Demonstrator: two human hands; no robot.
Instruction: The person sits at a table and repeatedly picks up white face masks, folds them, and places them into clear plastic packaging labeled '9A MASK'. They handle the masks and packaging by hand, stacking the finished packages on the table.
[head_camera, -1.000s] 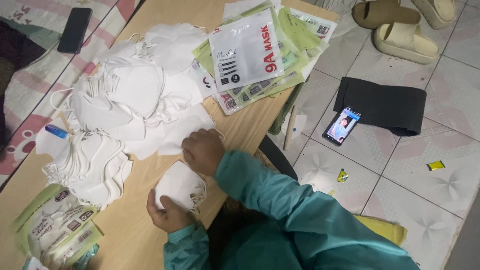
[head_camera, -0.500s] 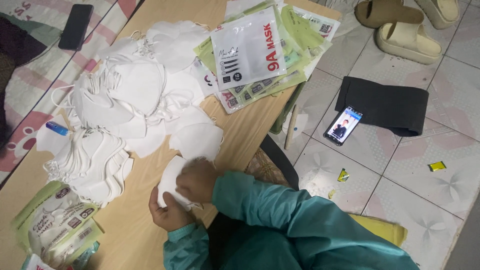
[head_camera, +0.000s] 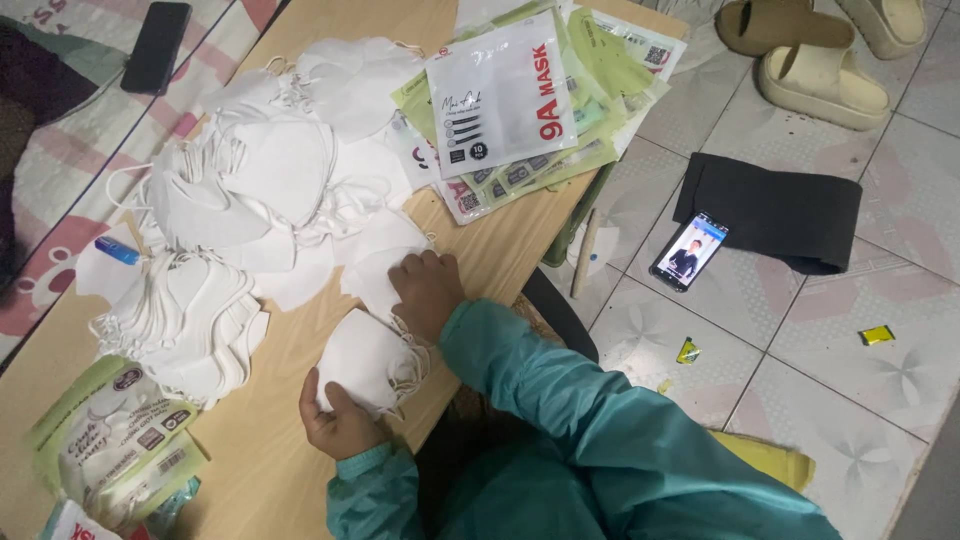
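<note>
Our right hand (head_camera: 425, 292) has moved to 12 o'clock, fingers pressed on a loose mask (head_camera: 375, 272); our left hand (head_camera: 338, 420) still grips the mask stack (head_camera: 362, 360).

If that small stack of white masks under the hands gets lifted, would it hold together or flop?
The mask stack looks thin and soft, so it would likely sag. Loose ear loops at its edge may snag. It seems light, since the left hand grips only one end; the right hand presses nearby.
</note>
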